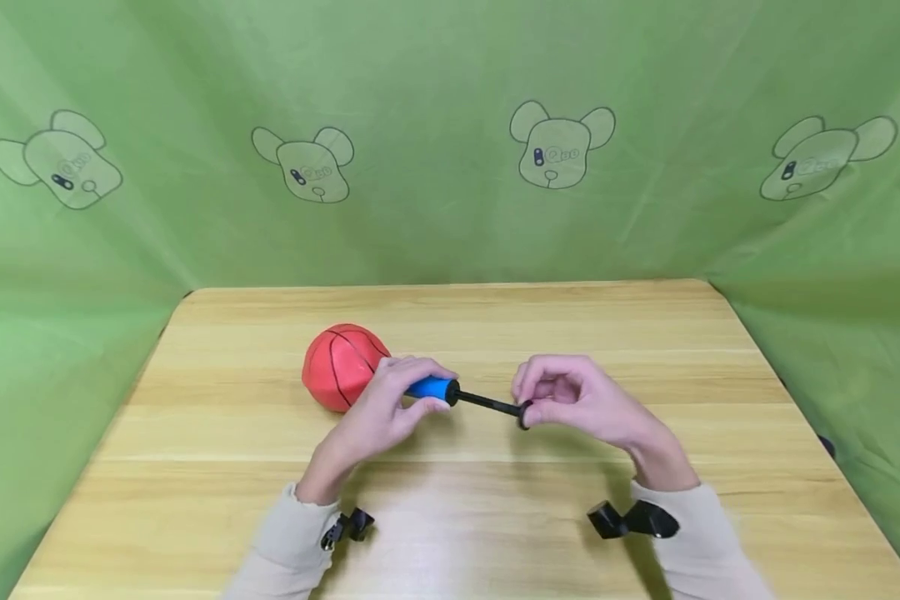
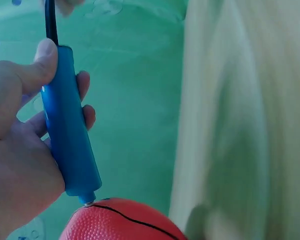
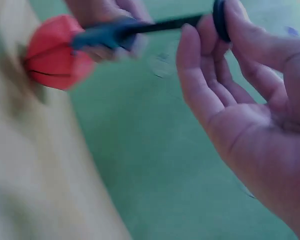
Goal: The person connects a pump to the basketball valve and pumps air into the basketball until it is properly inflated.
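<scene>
My left hand (image 1: 390, 400) grips the blue barrel of a small hand pump (image 2: 72, 125), its thumb on one side and fingers curled round the other. The pump's nozzle end meets a red ball (image 1: 339, 367) with black basketball lines, seen in the left wrist view below the barrel. The ball looks dented and partly deflated, and it rests on the table. My right hand (image 1: 585, 400) pinches the round black handle (image 3: 220, 20) at the end of the pump's rod. That black rod (image 1: 489, 403) is drawn well out of the barrel.
A wooden table (image 1: 465, 533) lies under both hands. Green cloth (image 1: 435, 233) with printed bear-head outlines hangs behind it and along both sides. Black wrist devices (image 1: 648, 518) sit on the light sleeves.
</scene>
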A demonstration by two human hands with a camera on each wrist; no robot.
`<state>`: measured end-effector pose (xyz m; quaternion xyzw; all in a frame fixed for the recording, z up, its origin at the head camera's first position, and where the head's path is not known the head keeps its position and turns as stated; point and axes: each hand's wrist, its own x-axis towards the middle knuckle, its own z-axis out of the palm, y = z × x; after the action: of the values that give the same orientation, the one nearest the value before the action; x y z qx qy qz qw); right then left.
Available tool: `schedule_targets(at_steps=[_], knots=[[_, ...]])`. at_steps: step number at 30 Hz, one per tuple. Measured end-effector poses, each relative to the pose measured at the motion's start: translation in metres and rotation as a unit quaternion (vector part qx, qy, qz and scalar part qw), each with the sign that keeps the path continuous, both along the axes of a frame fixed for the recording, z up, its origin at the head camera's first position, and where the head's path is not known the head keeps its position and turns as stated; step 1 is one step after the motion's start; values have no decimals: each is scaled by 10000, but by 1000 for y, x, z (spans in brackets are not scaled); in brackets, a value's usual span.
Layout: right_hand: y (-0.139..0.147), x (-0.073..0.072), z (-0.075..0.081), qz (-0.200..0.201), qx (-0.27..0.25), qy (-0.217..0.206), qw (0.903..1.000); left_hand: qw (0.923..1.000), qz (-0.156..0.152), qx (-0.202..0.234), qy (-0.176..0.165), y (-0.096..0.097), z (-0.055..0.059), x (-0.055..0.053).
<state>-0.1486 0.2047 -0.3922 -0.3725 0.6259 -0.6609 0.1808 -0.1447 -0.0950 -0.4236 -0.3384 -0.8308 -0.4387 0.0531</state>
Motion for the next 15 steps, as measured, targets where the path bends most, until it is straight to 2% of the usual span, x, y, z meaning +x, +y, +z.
schedule_targets(at_steps=[6, 9, 12, 15], knots=[[-27, -11, -27, -226, 18, -48, 9997, 9995, -229, -100, 182, 12, -6, 2], [-32, -13, -34, -268, -37, -98, 9996, 9994, -310, -78, 156, 16, -8, 2], [-31, -11, -33, -265, -22, -93, 9996, 9994, -331, -61, 87, 15, -10, 1], [-27, -8, -23, -192, 80, -27, 9998, 9995, -297, -44, 17, 12, -10, 1]])
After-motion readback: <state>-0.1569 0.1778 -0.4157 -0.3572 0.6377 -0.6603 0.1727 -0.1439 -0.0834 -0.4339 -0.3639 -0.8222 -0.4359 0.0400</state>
